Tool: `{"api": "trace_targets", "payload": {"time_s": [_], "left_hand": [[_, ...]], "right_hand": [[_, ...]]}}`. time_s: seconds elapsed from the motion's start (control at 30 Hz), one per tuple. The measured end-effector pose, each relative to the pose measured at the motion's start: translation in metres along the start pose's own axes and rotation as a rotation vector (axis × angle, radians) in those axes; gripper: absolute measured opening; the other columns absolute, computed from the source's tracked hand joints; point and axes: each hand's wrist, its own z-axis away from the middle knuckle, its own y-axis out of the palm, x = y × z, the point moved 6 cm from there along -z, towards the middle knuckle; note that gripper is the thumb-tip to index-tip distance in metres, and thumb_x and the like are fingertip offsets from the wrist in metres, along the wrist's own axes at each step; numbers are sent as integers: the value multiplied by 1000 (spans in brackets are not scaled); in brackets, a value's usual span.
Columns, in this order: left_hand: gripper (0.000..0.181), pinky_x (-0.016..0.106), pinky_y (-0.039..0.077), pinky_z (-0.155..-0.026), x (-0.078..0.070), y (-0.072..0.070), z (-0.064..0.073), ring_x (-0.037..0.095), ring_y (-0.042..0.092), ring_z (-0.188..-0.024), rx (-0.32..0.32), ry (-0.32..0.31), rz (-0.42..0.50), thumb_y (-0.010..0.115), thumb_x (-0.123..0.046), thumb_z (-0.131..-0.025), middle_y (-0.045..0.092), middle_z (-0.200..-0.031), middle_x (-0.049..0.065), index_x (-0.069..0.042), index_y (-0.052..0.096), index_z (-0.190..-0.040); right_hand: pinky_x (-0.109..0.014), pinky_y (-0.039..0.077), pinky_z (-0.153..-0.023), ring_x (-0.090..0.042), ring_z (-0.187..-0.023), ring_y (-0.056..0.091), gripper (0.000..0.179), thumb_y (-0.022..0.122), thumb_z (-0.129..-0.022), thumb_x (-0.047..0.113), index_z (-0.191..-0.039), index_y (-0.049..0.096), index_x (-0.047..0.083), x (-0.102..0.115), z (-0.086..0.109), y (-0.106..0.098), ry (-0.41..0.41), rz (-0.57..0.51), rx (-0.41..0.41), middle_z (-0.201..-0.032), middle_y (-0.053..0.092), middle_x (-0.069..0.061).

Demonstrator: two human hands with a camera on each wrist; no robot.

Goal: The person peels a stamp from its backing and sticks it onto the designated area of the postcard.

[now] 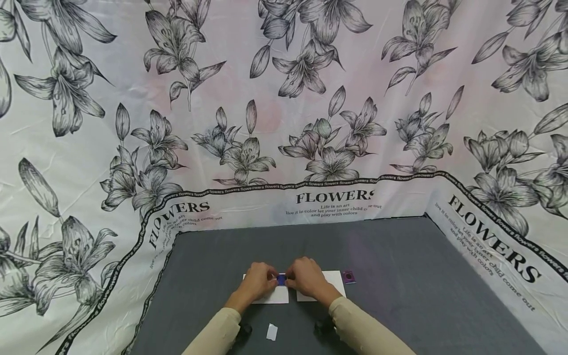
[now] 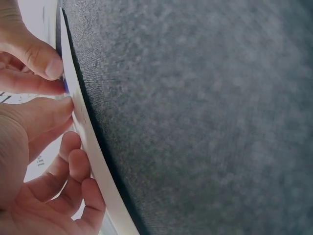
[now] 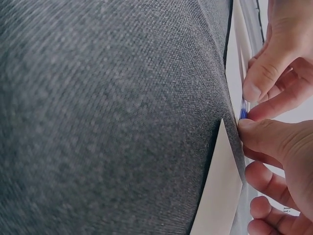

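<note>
Both hands meet over two white sheets on a grey table. Between them is a small, flat blue piece [image 1: 281, 280], its exact kind hidden by the fingers. My left hand [image 1: 259, 282] pinches its left side with thumb and index finger, above the left white sheet [image 1: 276, 296]. From the other side my right hand [image 1: 308, 278] pinches it the same way, beside the right white sheet [image 1: 335, 281]. In the right wrist view a sliver of the blue piece [image 3: 243, 113] shows between the thumb tips. The right hand's other fingers [image 3: 259, 176] are loosely bent.
Right of the sheets lies a small purple patterned square [image 1: 348, 277]. A white scrap [image 1: 272, 332] lies nearer the body, between the forearms. The grey tabletop [image 1: 399, 266] runs back to a flower-printed curtain [image 1: 248, 212] that also encloses the sides.
</note>
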Motion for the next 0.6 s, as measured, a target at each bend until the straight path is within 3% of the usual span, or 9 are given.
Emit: {"api": "trace_targets", "payload": {"time_s": [0.13,0.27,0.4,0.53,0.6], "left_hand": [[11,33,54,-69,19,14,-7,11,62,-79,-3,15,19,83,-15,-93,73,-88,1,-10,86,-102],[11,32,54,-70,42,31,-16,10,64,-81,-15,30,-30,84,-20,-93,74,-89,-3,-15,87,-102],[11,31,53,-69,54,42,-21,7,63,-80,-24,33,-75,85,-21,-89,72,-87,-7,-18,87,-100],[13,30,52,-67,50,42,-20,7,60,-78,-29,81,-108,83,-20,-89,71,-87,-6,-17,86,-101],[12,32,52,-68,35,32,-14,10,60,-78,-38,123,-113,81,-17,-91,70,-86,-3,-14,85,-102]], "right_hand": [[-36,52,-69,-10,-72,64,9,92,-88,25,-91,89,17,0,1,1,-1,0,-1,-78,78,8],[-36,53,-71,-11,-73,65,9,92,-89,24,-92,89,16,1,1,0,-1,-9,0,-79,79,7],[-38,55,-73,-12,-75,66,10,92,-88,24,-94,89,16,1,1,1,-8,-2,-2,-82,80,7],[-40,55,-76,-14,-77,65,11,91,-87,25,-94,89,16,1,1,1,-13,23,-1,-81,79,7],[-41,54,-77,-15,-76,63,11,91,-86,24,-93,89,16,1,1,0,-19,32,-7,-79,77,6]]}}
